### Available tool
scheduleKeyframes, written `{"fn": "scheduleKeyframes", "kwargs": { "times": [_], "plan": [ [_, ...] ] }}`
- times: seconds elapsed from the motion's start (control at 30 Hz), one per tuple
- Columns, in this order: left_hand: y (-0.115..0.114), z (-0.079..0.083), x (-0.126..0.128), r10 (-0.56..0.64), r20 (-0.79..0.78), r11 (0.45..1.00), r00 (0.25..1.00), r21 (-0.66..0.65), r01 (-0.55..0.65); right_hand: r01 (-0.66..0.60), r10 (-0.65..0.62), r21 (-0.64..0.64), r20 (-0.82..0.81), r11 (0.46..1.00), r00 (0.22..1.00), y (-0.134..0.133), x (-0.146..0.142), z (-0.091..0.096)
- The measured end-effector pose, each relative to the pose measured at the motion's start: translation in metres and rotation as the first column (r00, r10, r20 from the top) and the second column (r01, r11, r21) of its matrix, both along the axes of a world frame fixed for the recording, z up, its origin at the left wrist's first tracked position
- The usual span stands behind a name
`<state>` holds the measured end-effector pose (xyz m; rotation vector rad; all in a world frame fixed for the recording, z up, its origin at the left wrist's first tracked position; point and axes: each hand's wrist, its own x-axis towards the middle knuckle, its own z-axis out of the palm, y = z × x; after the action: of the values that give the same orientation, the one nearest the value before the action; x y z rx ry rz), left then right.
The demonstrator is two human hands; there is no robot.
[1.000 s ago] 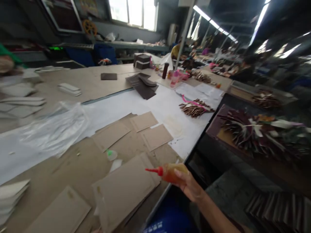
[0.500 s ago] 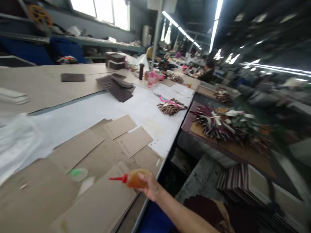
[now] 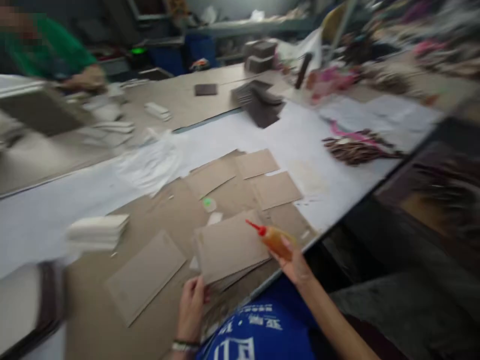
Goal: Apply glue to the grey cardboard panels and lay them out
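Gripping a red-tipped bottle (image 3: 276,242) with the right hand (image 3: 294,264); left hand (image 3: 191,302) is by a tan board (image 3: 228,247), too blurry to tell if it's pinching.

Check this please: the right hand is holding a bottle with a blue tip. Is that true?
Not quite: in the head view, the tip is red, not blue. The right hand is indeed holding the bottle.

head camera | at head height | facing forward and down | worktable (image 3: 93,320) close, back bench (image 3: 240,27) far
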<state>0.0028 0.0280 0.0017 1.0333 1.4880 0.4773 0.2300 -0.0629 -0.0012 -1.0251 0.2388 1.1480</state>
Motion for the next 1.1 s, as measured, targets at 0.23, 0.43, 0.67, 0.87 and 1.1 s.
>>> {"fn": "scheduleKeyframes", "kwargs": {
  "times": [0.23, 0.43, 0.67, 0.87, 1.1],
  "plan": [
    [0.002, -0.003, -0.016, 0.204, 0.028, 0.979, 0.979, -0.024, -0.204, 0.016, -0.014, -0.187, 0.012, 0.982, 1.0, 0.015, 0.01, -0.015],
    [-0.003, -0.004, -0.019, 0.228, 0.077, 0.973, 0.97, 0.002, -0.229, 0.017, -0.005, -0.182, 0.062, 0.983, 0.998, 0.015, 0.008, -0.007],
    [-0.009, 0.002, -0.023, 0.201, 0.008, 0.978, 0.98, 0.05, -0.201, 0.021, -0.012, -0.172, 0.057, 0.985, 0.998, 0.016, 0.007, -0.007],
    [-0.015, 0.009, -0.023, 0.106, -0.023, 0.984, 0.994, 0.148, -0.102, 0.039, -0.031, -0.168, 0.05, 0.985, 0.998, 0.017, 0.006, -0.008],
    [-0.015, 0.014, -0.023, 0.095, 0.029, 0.977, 0.995, 0.189, -0.099, 0.042, -0.035, -0.18, 0.041, 0.983, 0.999, 0.018, 0.007, -0.007]
  ]
}}
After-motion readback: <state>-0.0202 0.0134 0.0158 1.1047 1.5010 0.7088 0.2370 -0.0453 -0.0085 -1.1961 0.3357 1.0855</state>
